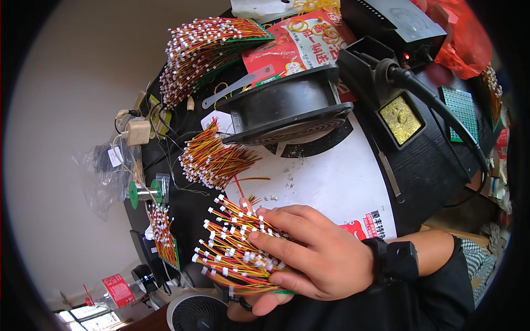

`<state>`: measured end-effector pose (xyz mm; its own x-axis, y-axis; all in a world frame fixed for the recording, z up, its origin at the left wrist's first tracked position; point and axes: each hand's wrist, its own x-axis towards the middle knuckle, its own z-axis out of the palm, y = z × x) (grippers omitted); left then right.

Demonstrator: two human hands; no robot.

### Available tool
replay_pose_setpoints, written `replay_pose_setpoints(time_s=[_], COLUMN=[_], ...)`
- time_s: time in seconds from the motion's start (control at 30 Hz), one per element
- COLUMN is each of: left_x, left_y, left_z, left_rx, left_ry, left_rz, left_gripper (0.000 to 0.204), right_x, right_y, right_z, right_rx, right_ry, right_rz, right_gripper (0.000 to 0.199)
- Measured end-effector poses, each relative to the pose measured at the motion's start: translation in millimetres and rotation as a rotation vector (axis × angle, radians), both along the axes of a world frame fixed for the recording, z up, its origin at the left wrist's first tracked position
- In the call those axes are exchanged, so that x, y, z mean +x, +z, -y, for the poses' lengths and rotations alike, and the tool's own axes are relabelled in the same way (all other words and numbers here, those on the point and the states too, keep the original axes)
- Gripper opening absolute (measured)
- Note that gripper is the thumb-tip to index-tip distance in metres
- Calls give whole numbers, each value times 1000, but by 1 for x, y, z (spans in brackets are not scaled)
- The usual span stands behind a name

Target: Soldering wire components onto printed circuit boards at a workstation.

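A bundle of red, yellow and dark wires with white plugs (234, 248) fans out in front of me, rising from a green circuit board (284, 292) of which only a sliver of edge shows. My left hand (265, 303) grips that board from below; most of it is hidden under the wires and my right hand. Across the top of the wires lies my right hand (326, 256), its fingers stretched and spread over the plugs. It has a black device strapped to the wrist. Just beyond, a loose pile of similar wires (215, 160) rests beside a black fan (287, 102).
Wired boards (207, 52) are stacked at the far left; another (164, 237) stands near the left edge. On the right are a soldering iron stand (381, 66), gold tip-cleaning wool (403, 119) and tweezers (390, 174). A solder spool (146, 193) and cables lie left. White paper (331, 182) covers the middle.
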<state>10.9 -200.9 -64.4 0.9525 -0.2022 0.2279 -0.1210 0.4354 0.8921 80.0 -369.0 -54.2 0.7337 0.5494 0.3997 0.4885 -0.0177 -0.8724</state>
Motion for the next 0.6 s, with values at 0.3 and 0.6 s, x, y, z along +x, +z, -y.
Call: replay_pose_setpoints(time_s=[0.3,0.6], left_x=[1,-1], left_y=[-4,-3], left_z=[0,0], left_rx=[15,-7], left_ry=[143,67], left_rz=[-23,-73], left_gripper=[130,129], right_x=[2,3], right_y=[-1,-1], right_z=[-1,1], right_rx=[91,95], right_ry=[-33,-17], right_rz=[-22,-24], right_gripper=[54,52])
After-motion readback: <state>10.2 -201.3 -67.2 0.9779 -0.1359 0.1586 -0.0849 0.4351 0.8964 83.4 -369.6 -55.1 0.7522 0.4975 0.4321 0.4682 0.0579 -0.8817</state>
